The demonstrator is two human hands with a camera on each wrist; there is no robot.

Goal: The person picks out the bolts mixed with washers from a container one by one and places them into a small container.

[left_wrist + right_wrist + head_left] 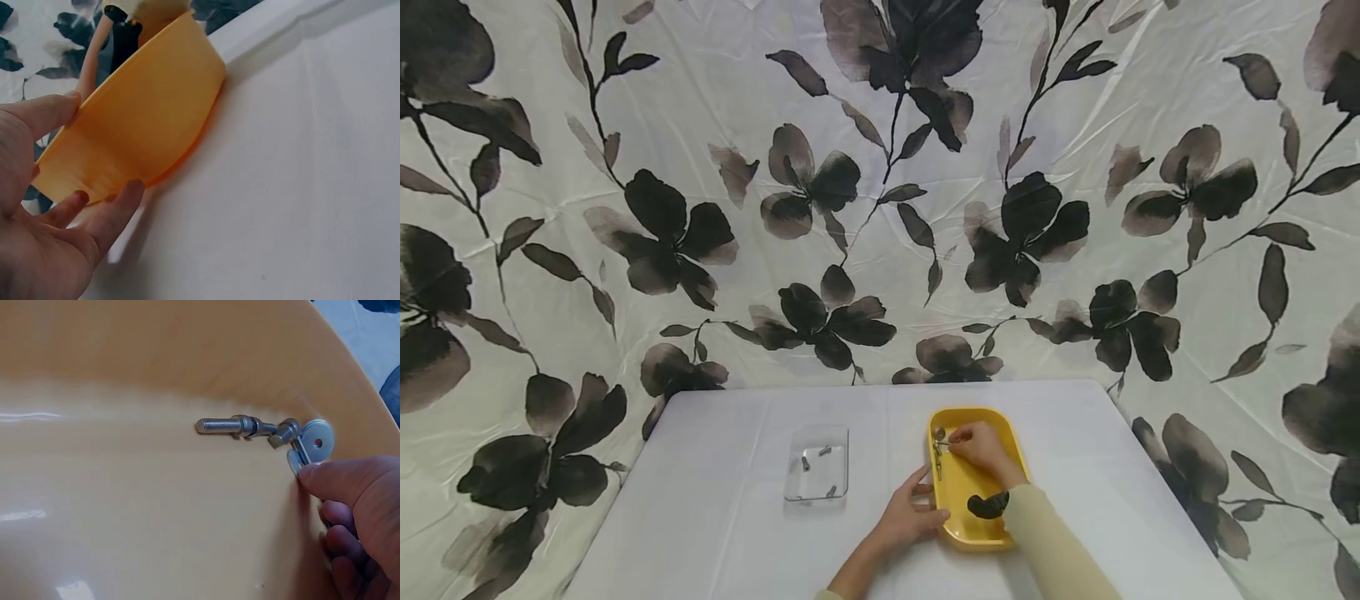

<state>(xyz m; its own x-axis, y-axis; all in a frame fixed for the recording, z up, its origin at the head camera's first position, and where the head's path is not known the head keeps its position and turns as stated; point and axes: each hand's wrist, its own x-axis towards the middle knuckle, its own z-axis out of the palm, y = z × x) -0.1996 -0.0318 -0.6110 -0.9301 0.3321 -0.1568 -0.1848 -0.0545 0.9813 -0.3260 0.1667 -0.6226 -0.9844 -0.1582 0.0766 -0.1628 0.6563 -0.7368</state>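
Observation:
A yellow tray point(973, 492) stands on the table, with several metal fasteners along its left side. My right hand point(983, 450) is inside it, pinching a small curved metal piece point(294, 461) between thumb and finger. Touching or close to that piece lie a round washer point(317, 439) and a short bolt point(285, 432). A longer threaded bolt point(219, 425) with a collar or nut on it lies alongside. My left hand point(904, 518) rests against the tray's left outer wall. Its spread fingers touch the yellow wall point(150, 106) in the left wrist view.
Left of the tray stands a clear plastic box point(817, 492) with several small bolts inside. Both sit on a white-covered table point(722, 483). A floral cloth point(925, 275) hangs behind the table's far edge.

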